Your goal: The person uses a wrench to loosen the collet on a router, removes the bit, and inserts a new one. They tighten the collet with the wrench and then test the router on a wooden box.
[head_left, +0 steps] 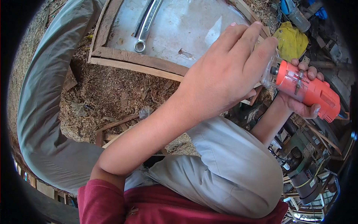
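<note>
An orange-red power tool (311,91) with a clear plastic base (269,72) lies tilted at the right. My right hand (304,106) is wrapped round its body, with fingertips showing over the top side and the thumb below. At the clear base is my left hand (231,63), back of the hand toward me, fingers bent round the base's far side; the palm side is hidden. Left of my hands, a ring-ended wrench (140,45) rests on a pale, wood-framed board (164,41), next to a dark, slim metal tool (143,18).
Wood shavings (100,93) and offcuts cover the ground. A yellow cloth (292,40) and a clear bottle (299,20) lie at the upper right. Assorted scrap and a dark machine (305,184) stand at the right. My bent legs (231,164) are below my hands.
</note>
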`<state>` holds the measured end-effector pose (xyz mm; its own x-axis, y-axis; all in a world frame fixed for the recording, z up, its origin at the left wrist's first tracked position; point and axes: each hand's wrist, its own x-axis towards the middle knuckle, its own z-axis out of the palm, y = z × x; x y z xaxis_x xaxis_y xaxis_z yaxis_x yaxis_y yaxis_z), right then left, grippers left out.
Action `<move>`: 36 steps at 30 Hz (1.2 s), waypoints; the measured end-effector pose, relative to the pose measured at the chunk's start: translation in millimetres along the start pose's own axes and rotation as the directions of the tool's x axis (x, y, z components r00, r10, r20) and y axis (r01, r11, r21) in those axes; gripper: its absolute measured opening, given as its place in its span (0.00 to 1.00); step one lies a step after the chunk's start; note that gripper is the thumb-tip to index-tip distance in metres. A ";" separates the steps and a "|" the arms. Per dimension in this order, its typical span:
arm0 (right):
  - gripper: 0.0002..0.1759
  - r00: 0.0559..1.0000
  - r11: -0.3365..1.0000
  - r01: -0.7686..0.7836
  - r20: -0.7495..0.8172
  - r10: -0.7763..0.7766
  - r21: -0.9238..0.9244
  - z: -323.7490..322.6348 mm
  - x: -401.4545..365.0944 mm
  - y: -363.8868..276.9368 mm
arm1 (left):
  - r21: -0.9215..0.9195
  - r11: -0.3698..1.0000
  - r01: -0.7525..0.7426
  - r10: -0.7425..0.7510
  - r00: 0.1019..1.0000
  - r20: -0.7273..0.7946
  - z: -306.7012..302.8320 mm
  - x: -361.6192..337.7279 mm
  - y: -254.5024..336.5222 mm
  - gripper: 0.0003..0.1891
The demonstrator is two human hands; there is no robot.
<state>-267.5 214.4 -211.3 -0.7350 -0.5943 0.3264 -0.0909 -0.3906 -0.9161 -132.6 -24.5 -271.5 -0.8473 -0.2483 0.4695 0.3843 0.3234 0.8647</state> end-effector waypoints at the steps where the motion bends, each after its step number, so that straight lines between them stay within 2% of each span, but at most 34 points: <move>1: 0.40 1.000 1.000 -0.003 -0.005 0.003 0.008 -0.9 -1.5 -0.4 | -0.012 1.000 0.000 0.000 1.000 -0.005 -0.1 0.0 0.2 0.42; 4: 0.40 1.000 1.000 -0.012 -0.019 0.012 0.019 -0.8 -4.4 -1.0 | -0.009 1.000 -0.018 0.017 1.000 -0.026 3.0 -1.2 -1.9 0.42; 11: 0.41 0.997 0.997 -0.024 -0.069 0.029 0.067 3.8 -8.6 1.1 | 0.051 0.996 -0.074 0.080 0.987 -0.139 17.5 -2.5 -8.4 0.28; 16: 0.42 0.994 0.998 -0.030 -0.104 0.037 0.063 5.2 -10.1 1.7 | 0.075 0.995 -0.061 0.074 0.981 -0.178 20.5 -0.9 -8.8 0.24; 26: 0.41 0.996 0.998 -0.022 -0.087 0.027 0.057 8.1 -9.6 1.0 | 0.071 0.996 -0.059 0.069 0.986 -0.149 18.3 -1.4 -7.9 0.26; 36: 0.40 1.000 1.000 0.006 0.031 -0.006 -0.001 11.7 -7.9 3.0 | -0.008 1.000 -0.027 0.027 0.999 -0.044 6.4 -1.6 -1.6 0.44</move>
<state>-254.1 209.7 -213.9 -0.7133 -0.6136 0.3386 -0.0959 -0.3931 -0.9145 -134.2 -18.8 -274.8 -0.8196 -0.2799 0.4999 0.4099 0.3231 0.8530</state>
